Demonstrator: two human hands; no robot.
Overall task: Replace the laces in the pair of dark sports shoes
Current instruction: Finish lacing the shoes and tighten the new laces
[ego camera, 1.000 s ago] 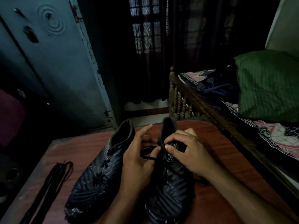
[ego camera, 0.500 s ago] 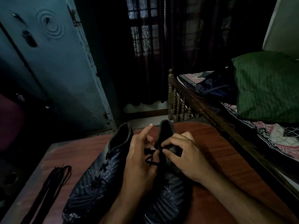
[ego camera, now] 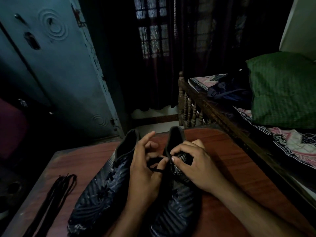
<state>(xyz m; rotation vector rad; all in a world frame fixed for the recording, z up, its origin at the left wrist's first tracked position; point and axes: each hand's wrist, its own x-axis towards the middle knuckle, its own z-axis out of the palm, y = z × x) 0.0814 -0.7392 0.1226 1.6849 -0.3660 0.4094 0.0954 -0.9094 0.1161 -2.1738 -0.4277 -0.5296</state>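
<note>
Head view: both hands [ego camera: 147,175] [ego camera: 196,166] pinch the right shoe's [ego camera: 177,207] lace [ego camera: 154,166].

The room is dim and murky. Faint daylight filters through the window [ego camera: 152,31] behind dark curtains [ego camera: 196,53]. Deep shadow swallows the left edge. The wide lens bows the metal door [ego camera: 56,69] and bed frame [ego camera: 222,117]. The reddish tabletop [ego camera: 227,156] shows soft grain.
</note>
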